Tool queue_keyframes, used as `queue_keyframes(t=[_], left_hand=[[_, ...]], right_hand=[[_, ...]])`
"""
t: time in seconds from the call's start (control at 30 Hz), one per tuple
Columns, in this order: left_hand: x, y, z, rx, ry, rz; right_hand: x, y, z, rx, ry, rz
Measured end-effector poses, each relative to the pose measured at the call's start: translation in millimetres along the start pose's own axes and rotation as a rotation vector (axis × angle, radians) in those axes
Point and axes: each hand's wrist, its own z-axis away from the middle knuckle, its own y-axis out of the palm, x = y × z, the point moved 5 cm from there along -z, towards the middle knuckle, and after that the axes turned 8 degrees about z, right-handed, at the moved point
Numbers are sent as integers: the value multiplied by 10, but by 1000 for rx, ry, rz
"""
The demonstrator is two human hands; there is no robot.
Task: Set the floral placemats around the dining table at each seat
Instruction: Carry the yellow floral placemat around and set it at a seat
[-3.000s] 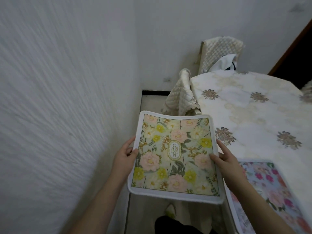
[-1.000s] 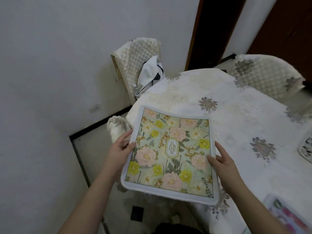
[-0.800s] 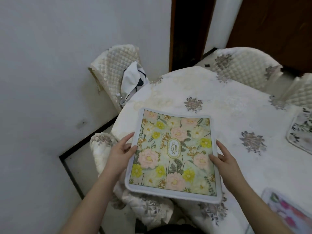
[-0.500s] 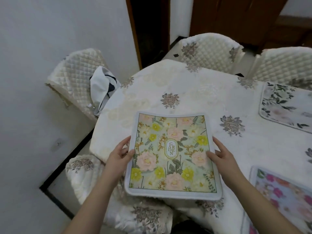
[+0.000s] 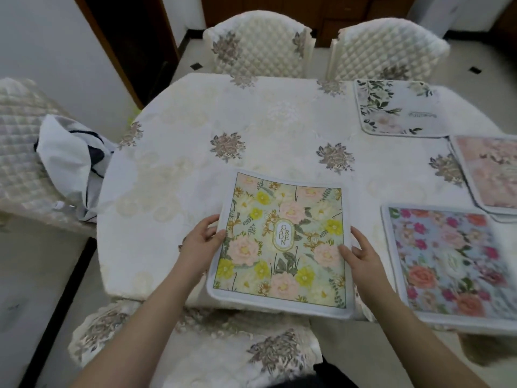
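Observation:
I hold a green placemat (image 5: 282, 242) with pink and yellow flowers by both side edges. My left hand (image 5: 201, 242) grips its left edge and my right hand (image 5: 361, 254) grips its right edge. The mat hovers low over the near edge of the dining table (image 5: 195, 152), which wears a cream floral cloth. Three other placemats lie on the table to the right: a bright pink-and-red one (image 5: 450, 264) near me, a pale pink one (image 5: 492, 175) beyond it, and a white leafy one (image 5: 397, 110) at the far side.
Quilted cream chairs ring the table: one right below me (image 5: 201, 348), two at the far side (image 5: 257, 46) (image 5: 389, 49), one at the left (image 5: 19, 152) with a white and navy bag (image 5: 72, 163) on it. A dark doorway stands at the far left.
My view has swung right from the wall to the whole table. The green mat, still in both hands, has come over the table's near edge, and the other mats have come into sight.

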Motion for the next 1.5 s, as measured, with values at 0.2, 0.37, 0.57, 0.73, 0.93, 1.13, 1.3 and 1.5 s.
queue_keyframes(t=[0.2,0.37,0.57,0.73,0.93,1.13,1.3,1.5], left_hand=[[136,-114,-156,38,-37,-40],[284,-292,-260,-15,-70,-69],[344,-440,-437,-103,-54,-190],[374,-458,-503,-134,-40,-260],[422,-475,-539,-93,16,-393],[479,-464,-527,-99,89,-441],[541,-492,-534,-124,92,-420],[453,-440,-526,-210,200,-466]], right_hand=[[-256,207,45,-74,34,-5],[-242,451,-107,-70,13,59],[-189,705,-285,-64,-14,93],[-215,689,-350,-96,-30,149],[-213,668,-376,-133,-86,299],[-121,680,-308,-154,-200,451],[-257,669,-372,-194,-176,588],[-230,712,-335,-333,-268,638]])
